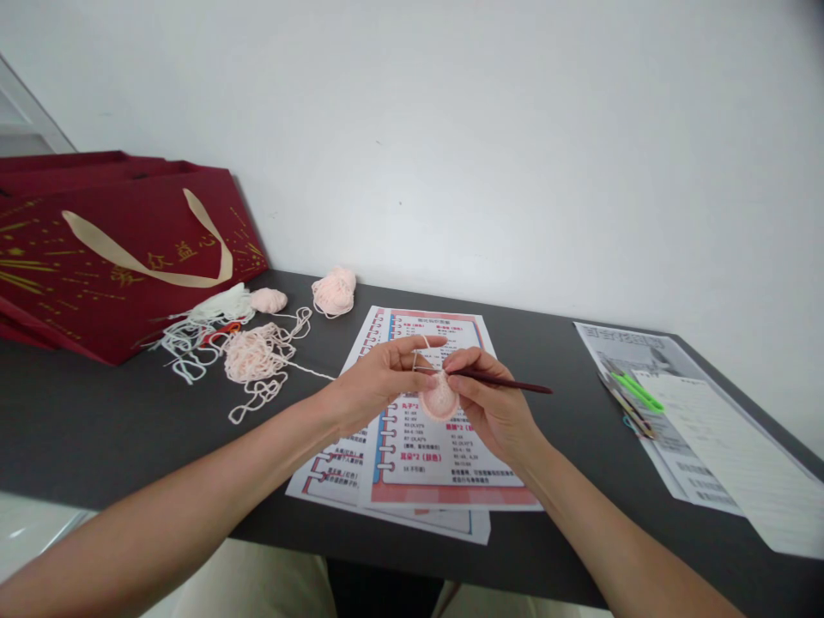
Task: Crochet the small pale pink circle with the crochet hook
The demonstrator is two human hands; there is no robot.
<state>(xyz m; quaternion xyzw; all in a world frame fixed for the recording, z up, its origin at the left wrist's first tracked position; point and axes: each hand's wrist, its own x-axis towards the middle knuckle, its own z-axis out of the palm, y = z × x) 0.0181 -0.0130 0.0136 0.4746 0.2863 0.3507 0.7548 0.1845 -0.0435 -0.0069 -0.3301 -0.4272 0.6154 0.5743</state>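
Over the printed pattern sheets (412,493) I hold a small round piece of pale pink crochet (439,402). My left hand (379,378) pinches its upper left edge, and a strand of yarn loops over the raised index finger. My right hand (499,408) grips a dark red crochet hook (524,386), its handle pointing right. The hook's tip is hidden by the fingers at the top of the piece. From the left hand the yarn strand (309,370) runs left to a loose, tangled pile of pale pink yarn (248,354).
A pink yarn ball (334,292) and a smaller one (269,299) lie near white yarn (225,305) at the left. Dark red gift bags (129,257) lean against the wall. To the right, papers (727,429) carry a green cutter (637,391) and pens.
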